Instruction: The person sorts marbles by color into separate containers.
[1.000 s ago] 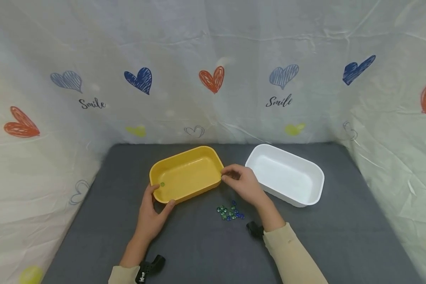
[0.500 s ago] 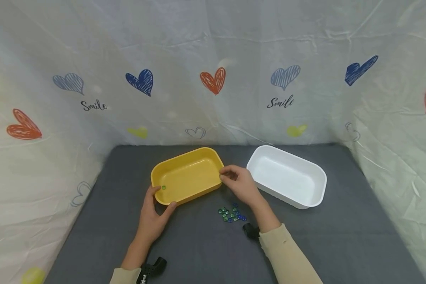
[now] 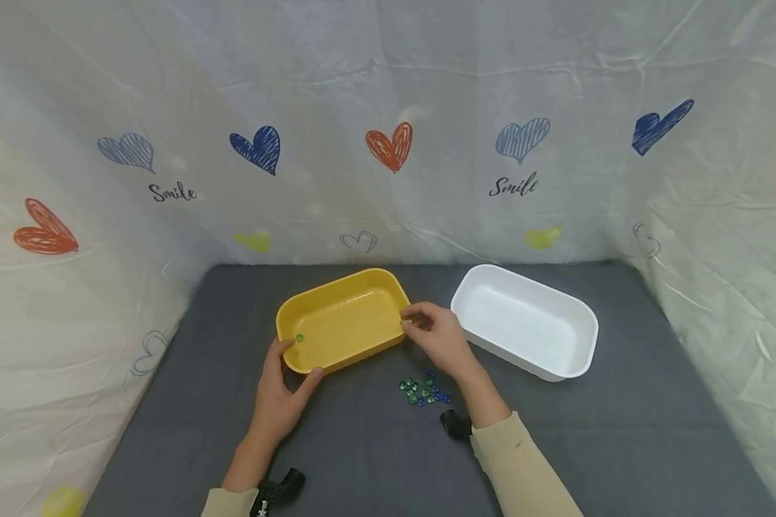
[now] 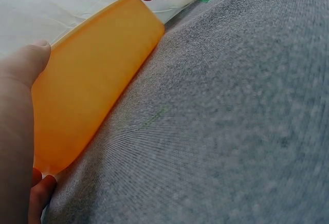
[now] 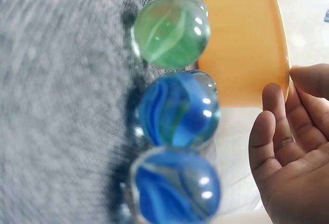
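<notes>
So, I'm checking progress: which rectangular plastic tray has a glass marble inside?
The yellow rectangular plastic tray, with one round green glass marble inside; no marble shows in the white rectangular plastic tray.

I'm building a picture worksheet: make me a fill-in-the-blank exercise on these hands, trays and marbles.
1. The left hand grips the yellow tray at its ____ end, with the right hand at its right end.
2. The marble inside the yellow tray is ____ in colour.
3. The glass marbles lying on the grey cloth are green and ____.
4. In the head view, the white tray stands to the ____ of the yellow tray.

Missing words: left; green; blue; right.
</notes>
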{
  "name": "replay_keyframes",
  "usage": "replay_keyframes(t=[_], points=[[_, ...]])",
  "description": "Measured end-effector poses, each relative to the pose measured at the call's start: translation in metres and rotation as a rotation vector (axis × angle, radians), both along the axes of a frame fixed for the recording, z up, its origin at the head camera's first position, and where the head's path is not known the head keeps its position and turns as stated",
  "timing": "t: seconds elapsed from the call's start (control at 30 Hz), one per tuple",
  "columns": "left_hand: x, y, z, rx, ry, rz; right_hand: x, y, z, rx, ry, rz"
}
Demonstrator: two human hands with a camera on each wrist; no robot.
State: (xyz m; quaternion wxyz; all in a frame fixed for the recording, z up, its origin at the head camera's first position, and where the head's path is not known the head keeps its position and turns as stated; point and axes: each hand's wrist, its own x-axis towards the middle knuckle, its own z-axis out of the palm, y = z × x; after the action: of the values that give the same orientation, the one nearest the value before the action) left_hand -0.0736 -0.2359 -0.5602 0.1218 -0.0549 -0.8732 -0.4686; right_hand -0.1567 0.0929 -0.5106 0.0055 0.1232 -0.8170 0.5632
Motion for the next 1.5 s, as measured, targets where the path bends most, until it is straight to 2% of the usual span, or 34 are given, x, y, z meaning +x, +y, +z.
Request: replay_keyframes(t=[0.27,0.63,1.07,1.5], points=[[-0.0004,-0.0001,0.0003,-0.012,0.010,-0.002,0.0010,0.0008,-0.0004,-0.021,-0.005,0.003],[0.0005,-0.0004,-0.0002,0.002,-0.024,0.016,0.0003,-0.0001,-0.0033,-0.041,0.002,0.015],[-0.0002,0.0007,0.0012,-0.014,-0.032,0.019,0.0032,-0.0006,-0.0024,-0.039,0.017,-0.001],[0.0001,0.0013,0.0019,-0.019,-0.010,0.010,0.0039,-0.0007,-0.0050,-0.026,0.022,-0.004]])
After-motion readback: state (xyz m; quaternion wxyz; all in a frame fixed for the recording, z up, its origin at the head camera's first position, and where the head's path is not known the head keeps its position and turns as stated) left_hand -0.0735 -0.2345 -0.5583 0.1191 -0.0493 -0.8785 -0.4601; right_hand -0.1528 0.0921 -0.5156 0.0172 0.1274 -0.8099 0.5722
